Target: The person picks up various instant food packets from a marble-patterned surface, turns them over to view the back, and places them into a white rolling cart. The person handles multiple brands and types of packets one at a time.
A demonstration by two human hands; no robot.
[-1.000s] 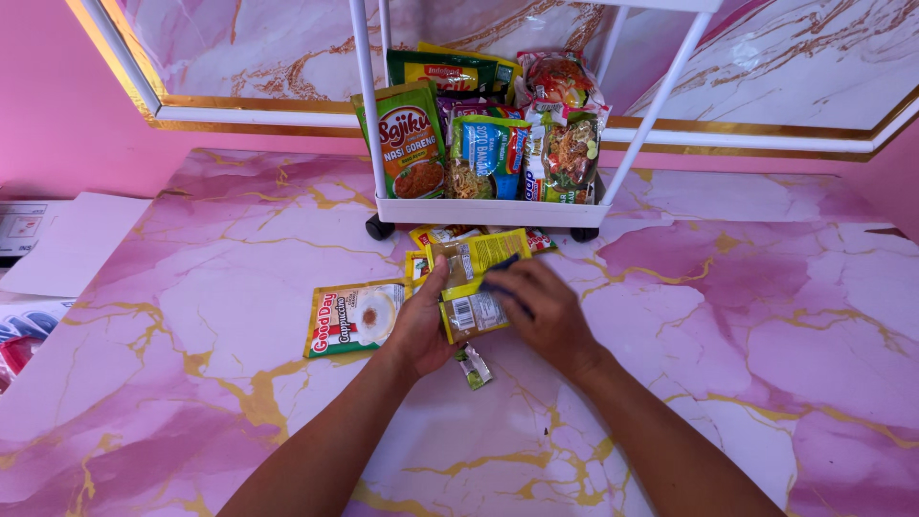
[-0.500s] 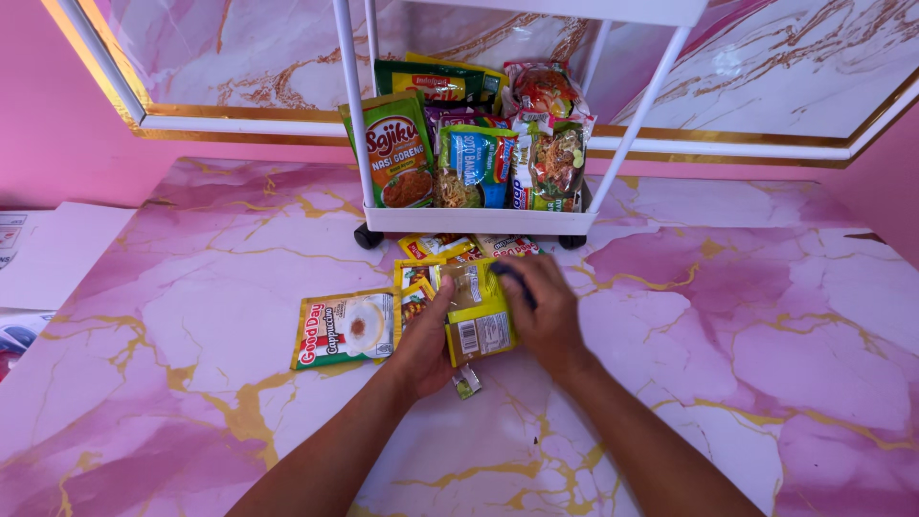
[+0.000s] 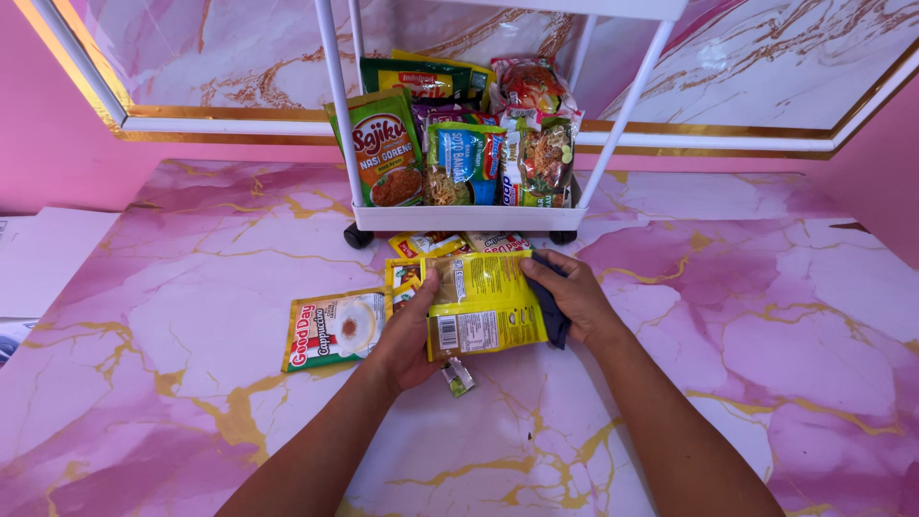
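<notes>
Packet (image 3: pixel 483 304), yellow, gripped in my left hand (image 3: pixel 407 330) and right hand (image 3: pixel 574 299) just in front of the cart (image 3: pixel 459 218). Cart tray already crowded with packets; several sachets (image 3: pixel 335 328) lie loose before it, unshelved.

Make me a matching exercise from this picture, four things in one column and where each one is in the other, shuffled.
Things:
1. yellow packet
2. cappuccino sachet
3. green seasoning pouch
4. small green wrapper

Places:
A. standing at the left of the white cart's bottom shelf
B. held between the left hand and right hand
C. flat on the pink marble floor, left of the left hand
D. on the floor just below the held packet

Pairs: 1-B, 2-C, 3-A, 4-D
</notes>
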